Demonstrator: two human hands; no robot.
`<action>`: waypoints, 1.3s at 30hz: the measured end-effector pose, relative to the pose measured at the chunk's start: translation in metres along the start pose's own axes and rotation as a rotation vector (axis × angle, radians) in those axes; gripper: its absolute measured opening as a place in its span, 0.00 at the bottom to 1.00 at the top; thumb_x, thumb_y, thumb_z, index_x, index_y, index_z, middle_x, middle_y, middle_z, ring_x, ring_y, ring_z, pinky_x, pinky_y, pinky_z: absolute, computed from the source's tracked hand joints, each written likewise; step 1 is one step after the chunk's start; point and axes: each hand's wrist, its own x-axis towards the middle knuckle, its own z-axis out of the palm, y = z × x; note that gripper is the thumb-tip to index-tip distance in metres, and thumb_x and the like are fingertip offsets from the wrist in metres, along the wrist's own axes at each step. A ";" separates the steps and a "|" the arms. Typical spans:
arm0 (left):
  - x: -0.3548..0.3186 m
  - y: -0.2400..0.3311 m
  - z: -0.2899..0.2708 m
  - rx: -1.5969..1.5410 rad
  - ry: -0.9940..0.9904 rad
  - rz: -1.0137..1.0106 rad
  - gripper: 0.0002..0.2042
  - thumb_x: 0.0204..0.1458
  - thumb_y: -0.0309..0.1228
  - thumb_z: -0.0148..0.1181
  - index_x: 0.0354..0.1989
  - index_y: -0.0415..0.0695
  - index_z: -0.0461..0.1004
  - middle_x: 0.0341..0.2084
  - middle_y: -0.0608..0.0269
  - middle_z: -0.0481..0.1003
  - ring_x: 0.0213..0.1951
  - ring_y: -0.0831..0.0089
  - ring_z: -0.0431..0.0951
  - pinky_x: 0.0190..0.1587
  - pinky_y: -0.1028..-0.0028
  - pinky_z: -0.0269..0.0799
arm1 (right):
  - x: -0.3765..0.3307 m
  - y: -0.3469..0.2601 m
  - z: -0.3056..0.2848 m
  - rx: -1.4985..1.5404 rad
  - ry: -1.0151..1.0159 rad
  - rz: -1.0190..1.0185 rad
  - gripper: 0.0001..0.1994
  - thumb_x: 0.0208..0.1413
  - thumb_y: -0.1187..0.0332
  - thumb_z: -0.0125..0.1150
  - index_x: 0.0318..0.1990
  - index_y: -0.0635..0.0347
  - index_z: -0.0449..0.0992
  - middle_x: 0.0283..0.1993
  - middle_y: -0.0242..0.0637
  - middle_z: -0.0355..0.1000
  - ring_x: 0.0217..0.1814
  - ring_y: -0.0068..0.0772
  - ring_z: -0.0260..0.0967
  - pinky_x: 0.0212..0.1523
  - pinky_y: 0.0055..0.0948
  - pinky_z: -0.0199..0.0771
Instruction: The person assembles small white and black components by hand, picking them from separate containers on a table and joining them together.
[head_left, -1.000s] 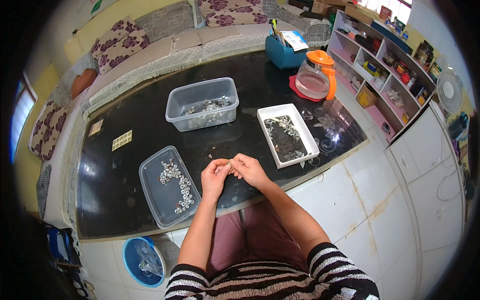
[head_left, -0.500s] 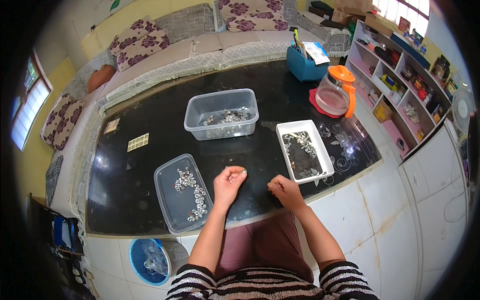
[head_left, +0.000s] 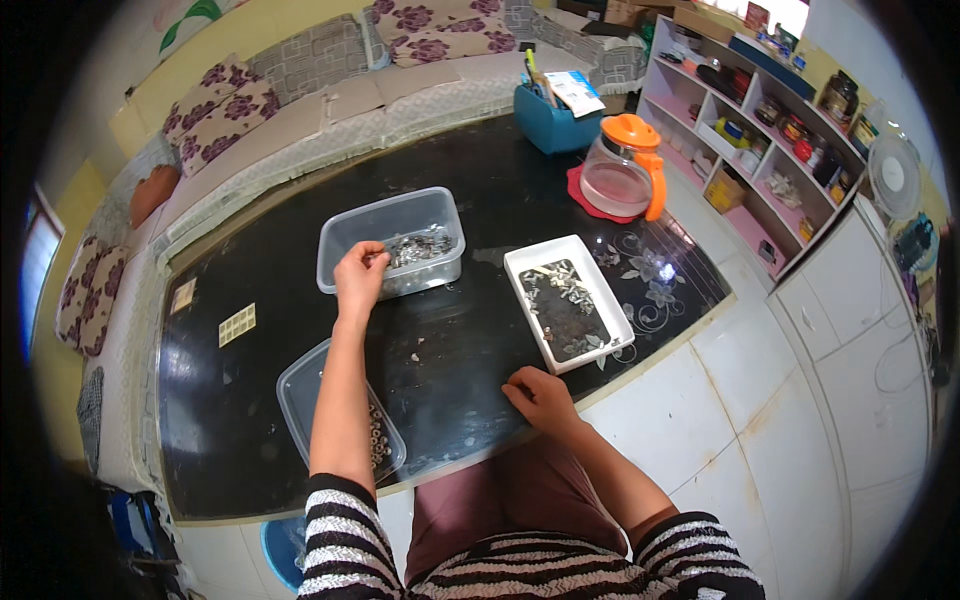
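Observation:
My left hand reaches across the black table and rests over the near rim of a clear plastic tub that holds small metal parts; its fingers curl into the tub, and I cannot see whether they hold anything. My right hand lies on the table near the front edge, fingers loosely curled, nothing visible in it. A white rectangular tray with small parts lies just beyond my right hand. A clear lid-like tray with small ring-shaped parts sits under my left forearm.
At the far right stand a glass jug with an orange lid on a red mat and a blue holder with papers. A cushioned bench runs behind the table. Pink shelves and a white cabinet stand at right.
My hands were together at the table's front, then parted. My left hand has moved forward to the clear tub; my right hand has stayed near the front edge.

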 end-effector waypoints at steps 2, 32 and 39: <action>-0.005 0.005 0.003 -0.058 0.030 -0.001 0.07 0.39 0.24 0.56 0.28 0.39 0.72 0.18 0.65 0.71 0.21 0.81 0.68 0.27 0.80 0.65 | -0.001 0.002 0.001 0.017 0.027 -0.050 0.06 0.45 0.69 0.53 0.25 0.63 0.67 0.24 0.41 0.64 0.24 0.39 0.63 0.24 0.29 0.62; -0.169 0.031 0.004 -0.343 -0.305 -0.193 0.05 0.40 0.21 0.55 0.29 0.37 0.71 0.21 0.69 0.67 0.21 0.86 0.64 0.26 0.87 0.61 | 0.103 0.052 -0.046 -0.438 -0.096 -0.168 0.05 0.39 0.72 0.49 0.23 0.65 0.67 0.27 0.50 0.65 0.33 0.49 0.64 0.35 0.40 0.62; -0.176 0.034 -0.029 -0.379 -0.234 -0.183 0.05 0.41 0.20 0.55 0.29 0.37 0.71 0.22 0.71 0.65 0.23 0.88 0.62 0.28 0.87 0.59 | 0.083 0.010 -0.056 -0.172 0.178 -0.119 0.05 0.42 0.75 0.51 0.29 0.63 0.70 0.24 0.41 0.66 0.24 0.36 0.64 0.27 0.27 0.64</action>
